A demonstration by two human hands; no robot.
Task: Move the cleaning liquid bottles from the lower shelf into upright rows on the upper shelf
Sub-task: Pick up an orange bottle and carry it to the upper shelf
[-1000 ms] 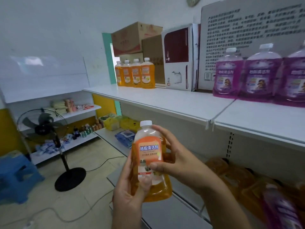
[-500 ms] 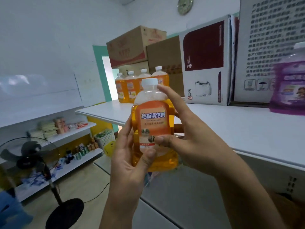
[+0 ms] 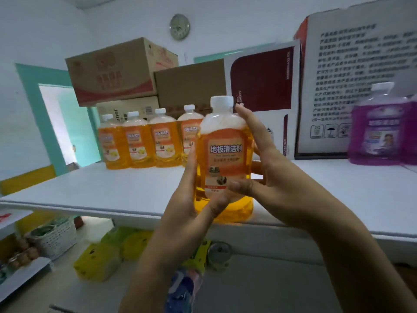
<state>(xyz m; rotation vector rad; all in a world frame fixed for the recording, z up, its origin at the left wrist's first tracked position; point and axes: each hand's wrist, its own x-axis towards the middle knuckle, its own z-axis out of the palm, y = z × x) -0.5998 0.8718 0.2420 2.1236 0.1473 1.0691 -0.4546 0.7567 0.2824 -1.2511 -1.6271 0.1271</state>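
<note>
The orange bottle (image 3: 223,159), upright with its label facing the camera, had risen since a moment before and now sat higher against the white upper shelf (image 3: 101,190), near its front edge. It was clear plastic, round-shouldered, white-capped. The left hand (image 3: 191,199) cupped its lower side; the right hand (image 3: 264,163) wrapped the other side, fingers reaching the neck. Four matching bottles (image 3: 151,141) stood in a row behind.

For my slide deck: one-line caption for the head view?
Both hands hold an upright orange bottle over the upper shelf.
</note>
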